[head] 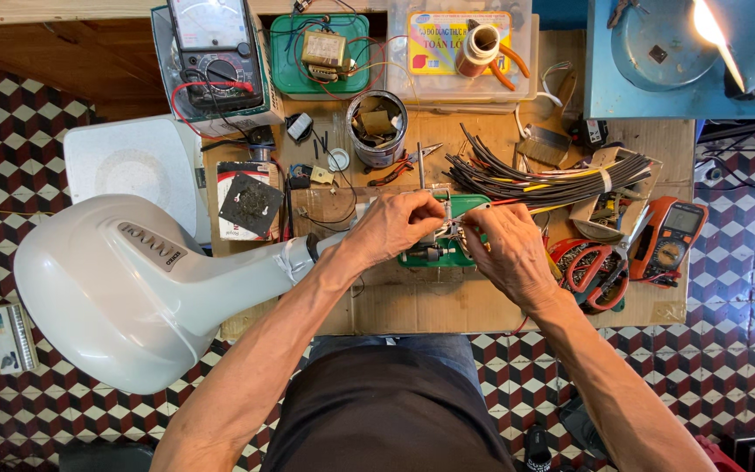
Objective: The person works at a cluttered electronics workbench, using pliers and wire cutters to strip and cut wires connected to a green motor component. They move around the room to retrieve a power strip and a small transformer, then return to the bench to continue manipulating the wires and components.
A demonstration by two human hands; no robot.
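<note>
Both hands, left (392,225) and right (510,249), pinch thin wires (458,229) between them above a green board (463,210).

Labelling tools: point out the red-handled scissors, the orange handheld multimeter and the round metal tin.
red-handled scissors (594,273), head view, on a handle loop
orange handheld multimeter (673,238), head view, on its dial face
round metal tin (377,150), head view, on its front wall

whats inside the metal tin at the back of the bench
The metal tin stands open and holds a jumble of small brownish parts, too small to identify. Whatever lies deeper at the bottom is covered by them.
</note>
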